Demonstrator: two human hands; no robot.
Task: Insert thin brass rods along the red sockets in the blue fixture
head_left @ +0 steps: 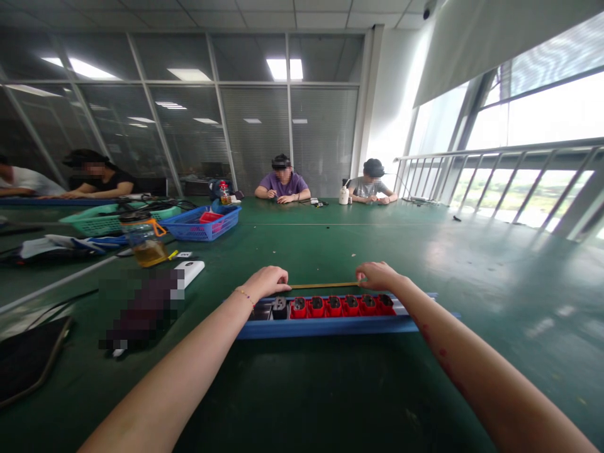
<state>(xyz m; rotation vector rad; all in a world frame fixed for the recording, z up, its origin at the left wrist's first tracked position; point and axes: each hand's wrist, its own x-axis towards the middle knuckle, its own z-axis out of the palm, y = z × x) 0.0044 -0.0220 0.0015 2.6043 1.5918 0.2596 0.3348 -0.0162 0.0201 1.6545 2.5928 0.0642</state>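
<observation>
A thin yellowish strip [324, 285] lies level just beyond a long blue tray [325, 327]. My left hand [272, 280] pinches its left end, and my right hand [375, 275] pinches its right end. Inside the tray, several red blocks [334, 306] with dark tops stand in a row. One black block [279, 307] is at their left, beside a grey metallic part [261, 310]. My wrists pass over the two ends of the tray.
On the green table [311, 390], a bottle [146, 239], a white power bank [191, 274] and a dark tablet [33, 355] lie left. Behind them are a blue basket [202, 228] and a green basket [94, 220]. Several people sit at the far side.
</observation>
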